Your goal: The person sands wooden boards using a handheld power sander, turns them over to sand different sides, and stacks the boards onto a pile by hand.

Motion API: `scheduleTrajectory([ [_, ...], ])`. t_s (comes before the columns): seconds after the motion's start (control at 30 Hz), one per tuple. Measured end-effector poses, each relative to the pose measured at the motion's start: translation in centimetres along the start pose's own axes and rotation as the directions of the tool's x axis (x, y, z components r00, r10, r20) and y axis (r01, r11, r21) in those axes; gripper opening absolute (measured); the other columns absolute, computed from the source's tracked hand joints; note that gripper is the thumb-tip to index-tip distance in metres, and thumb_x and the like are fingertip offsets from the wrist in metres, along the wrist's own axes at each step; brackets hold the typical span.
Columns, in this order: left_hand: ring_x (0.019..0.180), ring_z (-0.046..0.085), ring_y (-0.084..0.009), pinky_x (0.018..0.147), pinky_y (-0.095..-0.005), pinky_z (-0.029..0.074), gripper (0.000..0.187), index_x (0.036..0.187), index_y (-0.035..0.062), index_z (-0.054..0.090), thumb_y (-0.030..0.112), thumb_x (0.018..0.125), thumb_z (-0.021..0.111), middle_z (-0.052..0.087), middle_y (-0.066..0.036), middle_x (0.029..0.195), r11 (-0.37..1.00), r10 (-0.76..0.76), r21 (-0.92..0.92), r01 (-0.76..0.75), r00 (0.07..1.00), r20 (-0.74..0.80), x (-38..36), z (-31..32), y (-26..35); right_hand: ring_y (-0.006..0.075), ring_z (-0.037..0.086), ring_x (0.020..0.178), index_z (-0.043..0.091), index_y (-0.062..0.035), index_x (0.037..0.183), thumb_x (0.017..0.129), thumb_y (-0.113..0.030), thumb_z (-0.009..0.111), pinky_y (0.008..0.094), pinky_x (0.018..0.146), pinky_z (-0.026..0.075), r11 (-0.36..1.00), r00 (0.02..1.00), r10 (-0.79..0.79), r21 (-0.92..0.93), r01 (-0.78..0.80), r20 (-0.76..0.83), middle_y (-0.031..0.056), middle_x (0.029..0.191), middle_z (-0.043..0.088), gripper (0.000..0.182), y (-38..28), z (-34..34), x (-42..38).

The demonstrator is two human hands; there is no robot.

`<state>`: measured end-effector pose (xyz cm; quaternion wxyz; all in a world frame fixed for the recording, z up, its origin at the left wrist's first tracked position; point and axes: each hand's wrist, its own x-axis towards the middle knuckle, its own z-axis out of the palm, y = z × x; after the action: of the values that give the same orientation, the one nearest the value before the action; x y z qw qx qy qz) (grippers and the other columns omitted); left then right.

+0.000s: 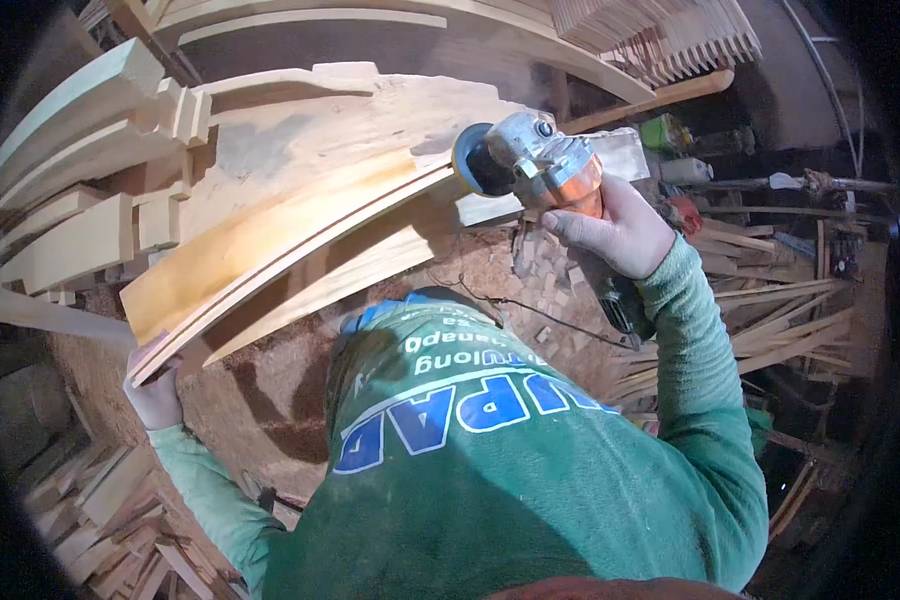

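Note:
My right hand [620, 228] is wrapped round an angle grinder [560, 170] with an orange and grey body. Its round disc [475, 158] is at the far end of a long curved wooden strip [300, 262]; whether the two touch I cannot tell. At the strip's near left end, my left hand [158, 390] grips the wood, its fingers partly hidden behind it. Wide, pale boards [260, 230] lie beside and under the strip on the work table [270, 140].
Cut wooden pieces [80, 240] are stacked at the left. Slatted wood [660, 40] stands at the top right. Long thin strips [770, 320] lie at the right, scraps [120, 520] at the lower left. A cord [570, 325] trails below the grinder.

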<state>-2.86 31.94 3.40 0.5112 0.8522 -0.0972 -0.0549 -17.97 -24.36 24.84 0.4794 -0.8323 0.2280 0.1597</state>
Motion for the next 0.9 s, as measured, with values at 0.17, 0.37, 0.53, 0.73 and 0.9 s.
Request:
scheduleTrajectory([
  [0.17, 0.09, 0.068, -0.0158, 0.083, -0.0285, 0.055, 0.036, 0.112, -0.0029, 0.072, -0.002, 0.077, 0.08, 0.071, -0.009, 0.105, 0.994, -0.101, -0.048, 0.1, 0.995, -0.008, -0.2, -0.3, -1.3, 0.0144, 0.063, 0.107, 0.06, 0.0015, 0.131, 0.091, -0.025, 0.075, 0.0321, 0.098, 0.05, 0.998, 0.999, 0.001, 0.057, 0.002, -0.053, 0.008, 0.119, 0.068, 0.05, 2.0, -2.5, 0.4],
  [0.37, 0.09, 0.067, -0.0158, 0.087, -0.03, 0.053, 0.034, 0.108, -0.0033, 0.07, -0.004, 0.076, 0.08, 0.07, -0.007, 0.103, 0.998, -0.057, 0.013, 0.057, 0.998, 0.004, 0.4, -0.5, -1.1, 0.012, 0.063, 0.094, 0.064, -0.0004, 0.125, 0.091, -0.031, 0.074, 0.03, 0.088, 0.05, 0.999, 0.983, 0.035, 0.025, -0.031, -0.181, 0.0029, 0.105, 0.069, 0.046, 5.6, -6.4, 0.4],
  [0.53, 0.093, 0.064, -0.0138, 0.086, -0.0297, 0.053, 0.032, 0.103, -0.0017, 0.068, -0.008, 0.074, 0.08, 0.066, -0.003, 0.098, 0.993, -0.099, 0.052, 0.103, 0.992, -0.073, 0.2, -1.5, -1.4, 0.0075, 0.056, 0.074, 0.067, -0.0031, 0.113, 0.091, -0.031, 0.073, 0.0268, 0.069, 0.046, 0.954, 0.907, 0.149, 0.297, -0.028, -0.394, -0.0038, 0.088, 0.063, 0.036, 10.8, -6.9, -2.2],
  [0.73, 0.078, 0.068, -0.0168, 0.073, -0.0315, 0.054, 0.033, 0.105, 0.0024, 0.068, 0.013, 0.079, 0.086, 0.071, -0.009, 0.082, 0.813, 0.047, 0.568, -0.132, 0.986, 0.162, 4.1, 1.3, 13.4, 0.0129, 0.063, 0.094, 0.067, -0.0011, 0.12, 0.09, -0.028, 0.074, 0.0305, 0.089, 0.049, 0.946, 0.84, 0.24, 0.31, -0.091, -0.486, 0.0042, 0.107, 0.07, 0.041, 18.3, -4.3, -7.5],
  [0.9, 0.088, 0.071, -0.0377, 0.075, -0.048, 0.055, 0.047, 0.12, 0.0144, 0.068, 0.054, 0.096, 0.061, 0.073, -0.016, 0.093, 0.519, 0.092, 0.785, -0.34, 0.935, 0.344, 10.9, 17.9, 19.5, 0.0087, 0.06, 0.077, 0.065, -0.0036, 0.116, 0.092, -0.026, 0.071, 0.0276, 0.07, 0.049, 0.891, 0.822, 0.317, 0.446, -0.087, -0.473, -0.0018, 0.089, 0.064, 0.034, 23.3, -1.0, -8.8],
])
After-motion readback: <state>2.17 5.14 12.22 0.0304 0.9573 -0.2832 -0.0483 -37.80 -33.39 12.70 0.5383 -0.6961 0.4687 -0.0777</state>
